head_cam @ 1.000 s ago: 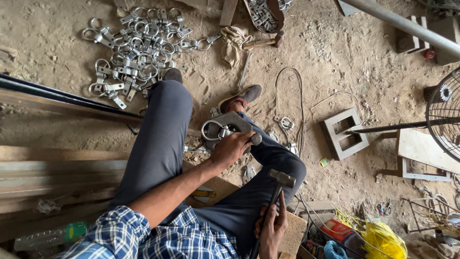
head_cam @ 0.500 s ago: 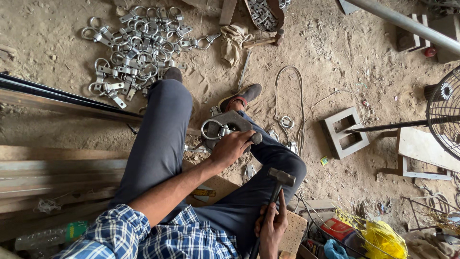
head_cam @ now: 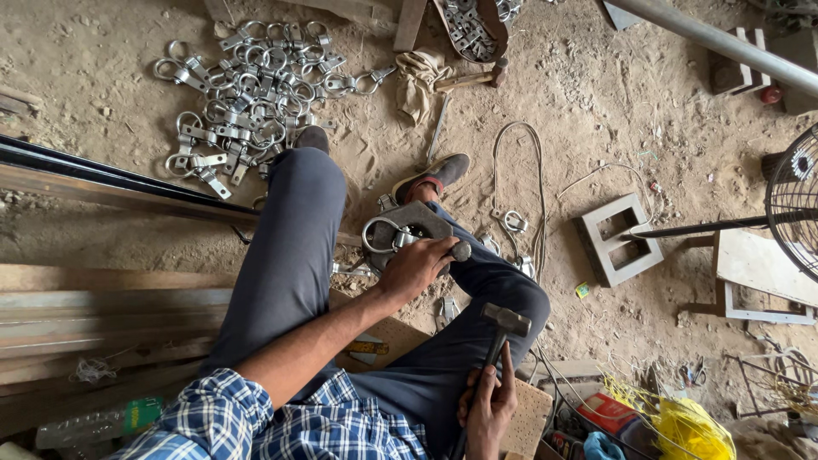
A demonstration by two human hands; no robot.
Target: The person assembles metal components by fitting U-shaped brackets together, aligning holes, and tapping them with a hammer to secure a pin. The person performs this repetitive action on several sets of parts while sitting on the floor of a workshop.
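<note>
Gripping a hammer (head_cam: 503,328) by its handle in the right hand (head_cam: 487,407), head raised and handle pointing up-forward; clenched the left hand (head_cam: 417,266) on a steel ring clamp (head_cam: 400,230) further forward, slightly leftward, beyond the knee, nearer the left.

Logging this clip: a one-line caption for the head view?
Seated on sandy ground, left hand steadies a metal jig; right hand holds a hammer.
</note>
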